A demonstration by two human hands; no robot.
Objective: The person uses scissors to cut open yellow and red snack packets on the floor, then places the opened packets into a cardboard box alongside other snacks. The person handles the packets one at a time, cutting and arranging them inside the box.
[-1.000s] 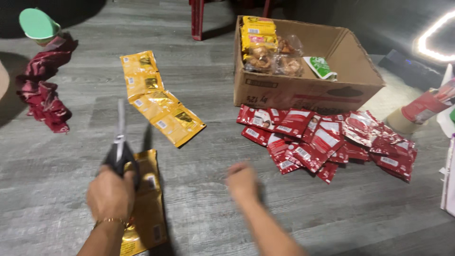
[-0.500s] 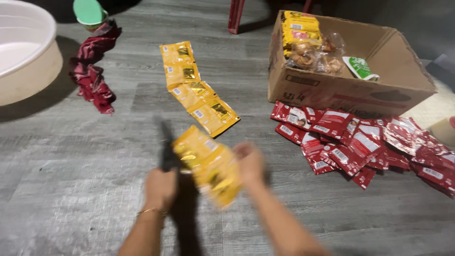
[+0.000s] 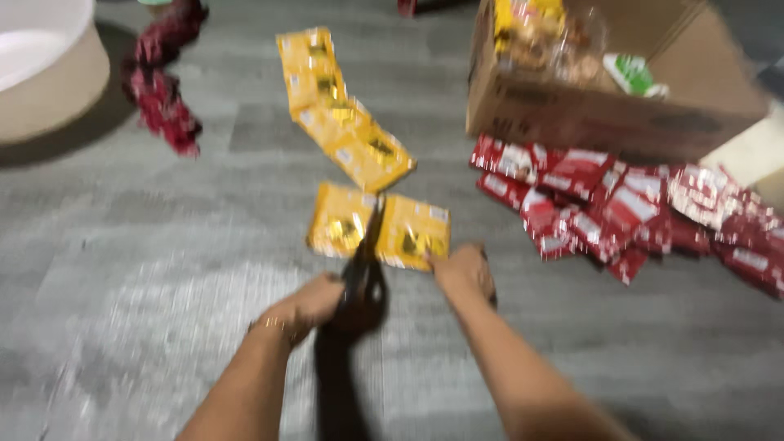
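The step in hand is a cut across a strip of yellow sachets (image 3: 380, 224). The left hand (image 3: 306, 306) is clenched around the dark handles of a pair of scissors (image 3: 365, 273), and the blades rise away from the person, up the middle of the strip. The right hand (image 3: 465, 269) grips the strip's right-hand lower corner with its fingers closed on the foil, so that the strip is stretched across the blades.

The strip is held just above the grey plank floor (image 3: 163, 327), in front of the person and between the two hands. Its long axis runs left to right across the view, tilted slightly down toward the right. The scissors stand nearly at a right angle to that axis, tips pointing away from the person. The view is motion-blurred, so it cannot be told whether the blades have closed or how far the cut has gone.

As a judgement, the next move calls for the blades to stay on the seam between the two sachets while the right hand keeps the foil taut.

A loose chain of yellow sachets (image 3: 339, 110) lies on the floor beyond, running diagonally. A heap of red sachets (image 3: 637, 204) lies to the right, in front of a cardboard box (image 3: 572, 118).
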